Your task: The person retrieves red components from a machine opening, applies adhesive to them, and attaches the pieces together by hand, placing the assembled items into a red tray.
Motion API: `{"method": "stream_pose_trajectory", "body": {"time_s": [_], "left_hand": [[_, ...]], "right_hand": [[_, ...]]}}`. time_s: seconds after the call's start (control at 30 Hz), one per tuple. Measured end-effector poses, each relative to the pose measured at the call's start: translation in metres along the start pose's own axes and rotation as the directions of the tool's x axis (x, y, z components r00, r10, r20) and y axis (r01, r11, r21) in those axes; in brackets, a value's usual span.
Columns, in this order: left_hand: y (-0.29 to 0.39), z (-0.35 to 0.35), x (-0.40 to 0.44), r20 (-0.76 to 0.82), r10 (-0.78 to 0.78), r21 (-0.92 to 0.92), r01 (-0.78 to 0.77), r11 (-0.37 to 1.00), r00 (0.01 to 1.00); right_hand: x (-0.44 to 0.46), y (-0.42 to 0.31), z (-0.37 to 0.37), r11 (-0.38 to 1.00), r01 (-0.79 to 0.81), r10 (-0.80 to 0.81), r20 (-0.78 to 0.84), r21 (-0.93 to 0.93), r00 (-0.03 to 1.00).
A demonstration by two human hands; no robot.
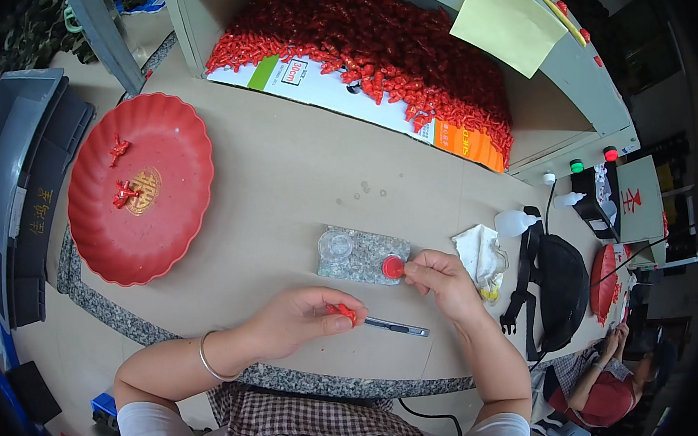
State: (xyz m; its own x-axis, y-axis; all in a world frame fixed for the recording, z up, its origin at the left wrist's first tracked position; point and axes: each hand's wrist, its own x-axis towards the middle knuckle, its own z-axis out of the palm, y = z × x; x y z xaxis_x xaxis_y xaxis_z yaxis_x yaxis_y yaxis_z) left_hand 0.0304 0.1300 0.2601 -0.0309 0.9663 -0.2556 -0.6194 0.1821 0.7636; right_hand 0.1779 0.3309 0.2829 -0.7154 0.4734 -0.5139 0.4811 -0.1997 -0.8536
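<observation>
My left hand [311, 313] is closed around a small red figure [341, 310], which shows between thumb and fingers. A slim grey craft knife [398, 326] extends just right of that hand; whether it lies on the table or is touched by the hand I cannot tell. My right hand [444, 283] pinches at the edge of a small red round cap [392, 268] on the right end of a speckled stone slab [360, 260]. A small clear round dish [336, 245] sits on the slab's left end.
A scalloped red plate [181, 223] holds two red figures [124, 193]. At the back stands a box [272, 78] heaped with red pieces [367, 28]. To the right are a white cloth [480, 258], a squeeze bottle [515, 222] and a black waist bag [564, 291]. Another person [600, 391] works farther right.
</observation>
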Motion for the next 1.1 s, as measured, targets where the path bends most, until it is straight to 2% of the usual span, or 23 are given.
{"method": "stream_pose_trajectory", "body": {"time_s": [0.07,0.17,0.27,0.37,0.47,0.7,0.8,0.9,0.97,1.03,1.1], "left_hand": [[0.003,0.000,0.000,0.013,-0.012,0.053,0.012,0.999,1.000],[0.003,0.002,-0.001,0.005,-0.047,-0.040,0.048,0.998,0.999],[0.005,0.000,0.000,0.025,-0.044,0.048,0.043,0.998,0.999],[0.001,-0.001,0.001,0.043,-0.026,0.011,0.026,1.000,0.999],[-0.001,-0.002,0.001,0.038,-0.030,-0.103,0.034,0.994,0.999],[-0.001,-0.002,0.003,0.034,0.016,-0.022,-0.015,1.000,0.999],[-0.001,-0.002,0.002,0.008,-0.004,0.010,0.004,1.000,1.000],[0.001,-0.003,0.002,0.007,-0.016,-0.010,0.016,1.000,1.000],[0.000,-0.002,0.001,0.032,-0.010,-0.056,0.012,0.998,0.999],[-0.001,-0.002,0.002,0.031,-0.021,-0.055,0.023,0.998,0.999],[-0.004,-0.001,0.003,0.034,-0.015,-0.032,0.017,0.999,0.999]], "right_hand": [[0.001,-0.001,0.001,1.000,0.003,-0.003,-0.008,0.001,1.000],[0.001,0.000,0.000,1.000,0.004,-0.004,-0.011,0.020,1.000],[0.001,0.001,-0.003,0.999,-0.011,0.011,-0.003,0.041,1.000],[0.001,0.002,-0.004,0.999,-0.006,0.006,-0.005,0.046,1.000],[0.000,0.001,-0.004,0.999,-0.001,0.001,-0.013,0.037,1.000],[-0.002,0.002,-0.005,0.999,0.009,-0.007,-0.051,0.031,0.999],[-0.004,0.003,-0.007,0.993,0.065,-0.061,-0.038,0.097,0.997],[-0.019,0.004,-0.008,0.980,0.177,-0.175,-0.028,0.088,0.984],[-0.032,0.005,0.000,0.917,0.394,-0.395,-0.005,-0.060,0.919],[-0.041,0.001,0.009,0.782,0.573,-0.574,0.075,-0.245,0.815],[-0.046,-0.008,0.022,0.561,0.702,-0.692,0.217,-0.439,0.689]]}}
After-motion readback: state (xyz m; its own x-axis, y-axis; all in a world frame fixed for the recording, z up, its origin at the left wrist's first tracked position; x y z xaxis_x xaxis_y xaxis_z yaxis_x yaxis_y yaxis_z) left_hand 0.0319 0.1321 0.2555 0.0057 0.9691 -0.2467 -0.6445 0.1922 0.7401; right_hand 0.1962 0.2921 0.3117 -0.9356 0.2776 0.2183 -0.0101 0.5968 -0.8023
